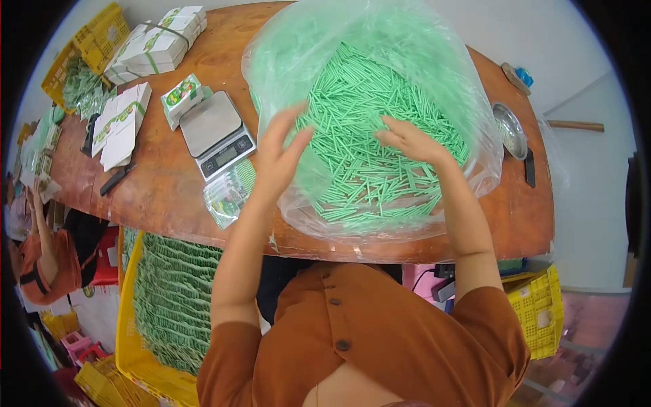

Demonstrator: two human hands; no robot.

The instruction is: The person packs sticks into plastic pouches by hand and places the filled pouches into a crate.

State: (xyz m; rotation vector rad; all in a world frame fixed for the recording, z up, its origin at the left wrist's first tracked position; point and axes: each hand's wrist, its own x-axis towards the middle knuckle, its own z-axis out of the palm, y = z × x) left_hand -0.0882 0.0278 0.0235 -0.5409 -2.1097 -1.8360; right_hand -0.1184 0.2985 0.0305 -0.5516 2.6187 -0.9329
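A large clear plastic bag (271, 61) lies open on the table, full of thin green sticks (366, 102). My left hand (281, 146) is at the bag's left side, slightly blurred, its thumb and fingers spread with nothing seen between them. Over the middle of the sticks is my right hand (410, 140), fingers bent and thumb apart from them; no held stick can be made out. Left of my left hand stands a digital scale (211, 125) with a bare pan. A printed packet of green sticks (229, 197) lies just in front of it.
A small printed box (183, 98) stands behind the scale. Flat white cartons (122, 125), a black-handled knife (116, 180) and bundled cartons (159, 41) lie left. A metal bowl (508, 129) sits right. Below is a yellow crate (129, 325) of green packets. Another person (51, 258) works far left.
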